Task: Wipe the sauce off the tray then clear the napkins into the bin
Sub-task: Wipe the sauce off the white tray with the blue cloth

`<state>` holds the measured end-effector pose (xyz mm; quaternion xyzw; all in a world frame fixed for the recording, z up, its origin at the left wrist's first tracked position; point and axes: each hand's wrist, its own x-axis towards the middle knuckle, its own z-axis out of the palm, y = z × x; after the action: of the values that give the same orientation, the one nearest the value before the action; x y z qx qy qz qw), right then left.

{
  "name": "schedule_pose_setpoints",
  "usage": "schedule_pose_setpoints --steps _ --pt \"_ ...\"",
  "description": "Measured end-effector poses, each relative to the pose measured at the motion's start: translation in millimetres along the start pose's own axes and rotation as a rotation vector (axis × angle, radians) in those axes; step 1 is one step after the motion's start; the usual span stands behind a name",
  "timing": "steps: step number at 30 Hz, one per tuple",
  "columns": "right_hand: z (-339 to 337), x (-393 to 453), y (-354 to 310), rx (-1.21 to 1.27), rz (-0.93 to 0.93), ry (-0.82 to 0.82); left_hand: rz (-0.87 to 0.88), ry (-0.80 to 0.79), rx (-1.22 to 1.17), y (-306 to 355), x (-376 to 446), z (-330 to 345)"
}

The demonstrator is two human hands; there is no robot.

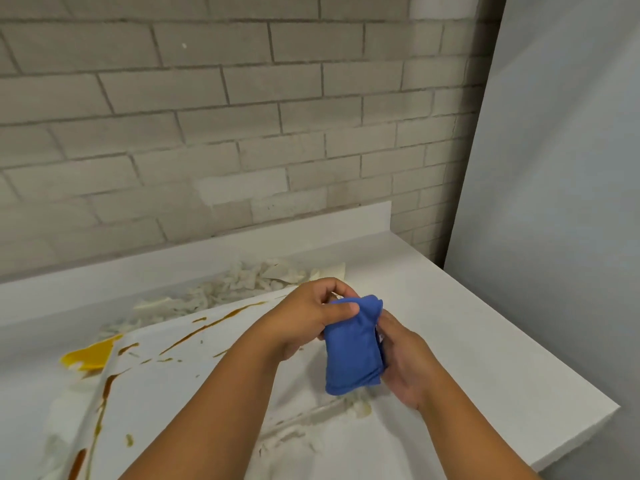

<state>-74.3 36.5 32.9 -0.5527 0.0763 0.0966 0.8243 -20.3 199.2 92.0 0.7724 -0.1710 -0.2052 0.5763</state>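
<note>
The white tray, streaked with brown sauce, lay on the surface. Crumpled napkins lay beside its far edge. Both hands, left hand and right hand, gripped a folded blue cloth with curled fingers.

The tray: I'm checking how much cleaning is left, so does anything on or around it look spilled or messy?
Yes. Brown sauce streaks cross the white tray, a yellow puddle sits at its left edge, and crumpled napkins lie behind it.
</note>
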Motion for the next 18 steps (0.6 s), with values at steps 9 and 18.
schedule_pose_setpoints --steps 9,18 --pt "68 16 27 -0.134 0.037 -0.147 -0.036 0.18 0.053 -30 -48 -78" --pt "96 36 42 -0.574 -0.034 0.13 -0.323 0.76 0.417 -127 -141 -176"
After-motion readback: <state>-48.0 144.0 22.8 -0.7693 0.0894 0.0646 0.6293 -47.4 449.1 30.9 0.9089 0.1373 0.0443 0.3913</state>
